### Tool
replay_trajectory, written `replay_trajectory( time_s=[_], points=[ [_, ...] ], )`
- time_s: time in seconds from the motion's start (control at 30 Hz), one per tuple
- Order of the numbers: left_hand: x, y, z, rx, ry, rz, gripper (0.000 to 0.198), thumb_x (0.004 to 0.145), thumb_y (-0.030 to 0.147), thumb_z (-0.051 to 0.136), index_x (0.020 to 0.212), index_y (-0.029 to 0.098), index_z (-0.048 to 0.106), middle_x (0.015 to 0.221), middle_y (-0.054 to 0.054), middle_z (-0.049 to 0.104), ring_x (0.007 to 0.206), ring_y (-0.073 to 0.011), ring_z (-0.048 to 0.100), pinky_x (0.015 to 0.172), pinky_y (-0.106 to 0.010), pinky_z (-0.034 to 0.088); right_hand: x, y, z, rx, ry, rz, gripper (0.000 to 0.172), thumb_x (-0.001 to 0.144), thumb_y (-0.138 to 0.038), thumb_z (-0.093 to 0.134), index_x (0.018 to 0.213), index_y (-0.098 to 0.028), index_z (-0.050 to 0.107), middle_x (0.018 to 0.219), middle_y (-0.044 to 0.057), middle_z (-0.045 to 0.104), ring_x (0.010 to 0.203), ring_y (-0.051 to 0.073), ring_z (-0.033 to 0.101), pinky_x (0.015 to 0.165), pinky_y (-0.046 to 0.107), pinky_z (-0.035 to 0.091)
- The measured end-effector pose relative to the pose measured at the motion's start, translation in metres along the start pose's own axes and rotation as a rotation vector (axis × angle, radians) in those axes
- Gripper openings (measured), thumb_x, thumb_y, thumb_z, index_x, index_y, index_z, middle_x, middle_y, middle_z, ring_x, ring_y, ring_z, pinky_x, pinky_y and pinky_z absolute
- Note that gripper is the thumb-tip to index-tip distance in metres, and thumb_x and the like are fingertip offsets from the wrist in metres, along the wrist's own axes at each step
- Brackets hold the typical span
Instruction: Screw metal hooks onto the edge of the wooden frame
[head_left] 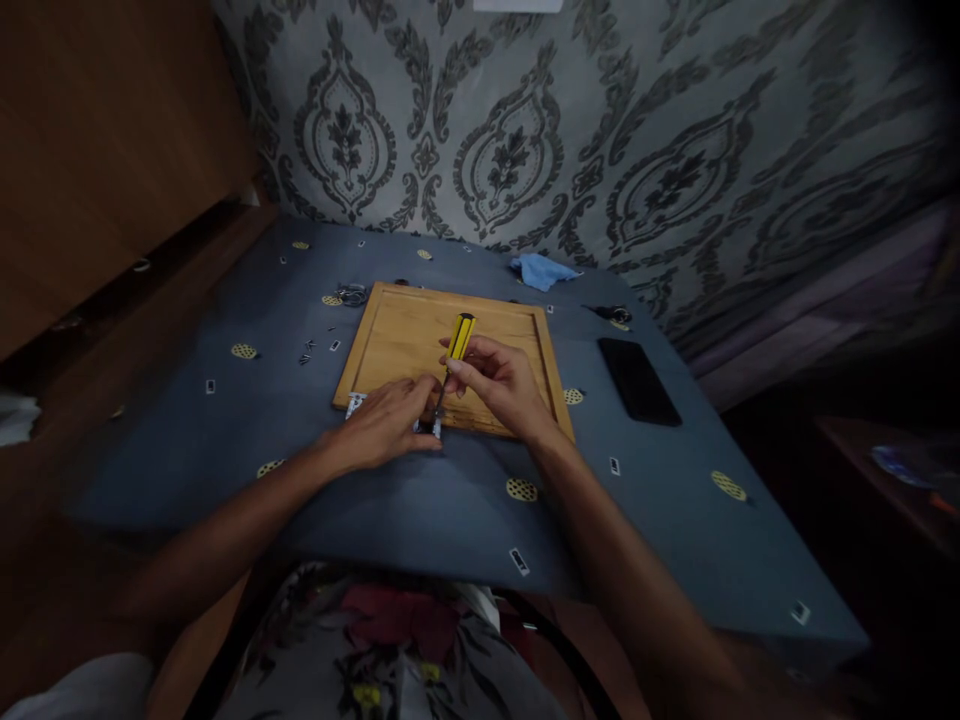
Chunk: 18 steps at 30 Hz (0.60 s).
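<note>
My right hand [499, 380] is closed around a screwdriver [460, 338] with a yellow and black handle. The tool stands nearly upright, its shaft pointing down at a metal hinge [436, 424] on the near edge of a wooden cabinet door [390, 345]. With thumb and fingers on either side of that hinge, my left hand [386, 420] grips it and hides most of it. Another shiny metal piece [355, 402] shows by the door's near left corner, partly behind my left hand. The exact contact at the screwdriver's tip is too small to make out.
Several small screws [306, 352] lie left of the door, near a small dark bundle [351, 294]. A blue cloth [544, 271] rests at the back. On the right are a black phone [639, 381] and a dark object [611, 313]. A patterned wall [506, 165] borders the table [465, 520].
</note>
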<state>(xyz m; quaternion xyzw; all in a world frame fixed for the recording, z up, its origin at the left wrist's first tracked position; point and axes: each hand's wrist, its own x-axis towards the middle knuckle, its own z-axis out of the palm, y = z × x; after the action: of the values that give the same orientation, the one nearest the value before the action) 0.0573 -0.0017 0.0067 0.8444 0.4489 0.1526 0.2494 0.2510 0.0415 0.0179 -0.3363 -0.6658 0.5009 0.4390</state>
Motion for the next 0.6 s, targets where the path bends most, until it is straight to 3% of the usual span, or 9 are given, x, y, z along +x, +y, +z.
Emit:
replay_trajectory(
  time_s=[0.2,0.43,0.6],
  points=[
    [0.0006,0.0007,-0.0009,-0.013,-0.002,-0.021,0.048,0.082,0.03,0.084,0.112,0.022,0.047,0.112,-0.008,0.068,0.106,-0.0304,0.067,0.086,-0.039,0.051,-0.0015,-0.0001,0.0029,0.038,0.041,-0.004,0.045,0.073,-0.053,0.089,0.082,-0.022,0.058,0.066,-0.006,0.062,0.052,0.009,0.06,0.051,0.024,0.051],
    [0.0,0.0037,-0.0025,-0.014,-0.006,-0.018,0.049,0.082,0.028,0.085,0.111,0.022,0.046,0.114,-0.007,0.068,0.107,-0.0298,0.067,0.086,-0.038,0.05,-0.0056,-0.0091,-0.0028,0.001,0.0,0.02,0.042,0.081,-0.053,0.083,0.102,-0.019,0.071,0.069,-0.002,0.068,0.062,0.012,0.065,0.065,0.029,0.057],
    [0.0001,0.0005,-0.0008,-0.007,0.0,-0.016,0.048,0.082,0.031,0.084,0.112,0.022,0.047,0.113,-0.007,0.069,0.106,-0.0297,0.068,0.086,-0.038,0.051,-0.0047,-0.0035,-0.0015,0.003,0.015,-0.008,0.039,0.08,-0.053,0.084,0.092,-0.019,0.07,0.072,-0.002,0.066,0.06,0.011,0.063,0.059,0.027,0.055]
  ],
)
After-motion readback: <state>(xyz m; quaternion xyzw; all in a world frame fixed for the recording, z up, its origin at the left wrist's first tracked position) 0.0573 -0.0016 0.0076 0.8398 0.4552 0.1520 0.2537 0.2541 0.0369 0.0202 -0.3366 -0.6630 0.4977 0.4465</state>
